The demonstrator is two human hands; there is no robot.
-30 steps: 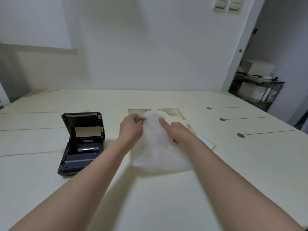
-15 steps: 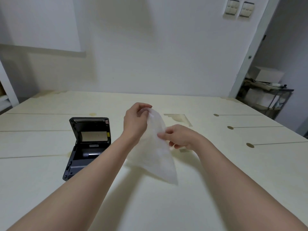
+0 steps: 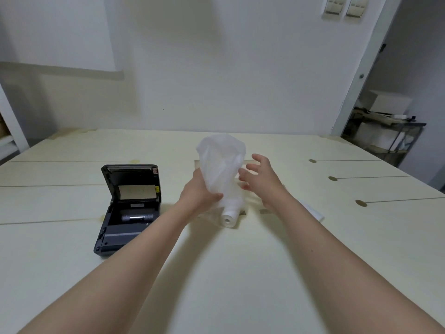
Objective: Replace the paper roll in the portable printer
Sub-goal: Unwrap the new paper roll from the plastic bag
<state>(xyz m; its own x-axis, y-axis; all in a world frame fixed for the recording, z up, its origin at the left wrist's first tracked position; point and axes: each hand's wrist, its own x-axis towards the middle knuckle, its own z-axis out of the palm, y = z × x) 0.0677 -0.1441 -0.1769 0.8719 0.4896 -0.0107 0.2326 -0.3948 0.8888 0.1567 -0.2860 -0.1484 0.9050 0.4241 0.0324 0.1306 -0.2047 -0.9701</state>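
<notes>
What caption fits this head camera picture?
Left hand tips a plastic bag; paper roll slides out beside the open printer.

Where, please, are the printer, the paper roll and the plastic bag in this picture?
printer [image 3: 127,208]: head view, on the open paper bay below the raised lid.
paper roll [image 3: 228,219]: head view, on the round end face sticking out of the bag.
plastic bag [image 3: 221,160]: head view, on its crumpled upper part.

Cream table [image 3: 240,273], open printer [image 3: 127,210] on it
</notes>
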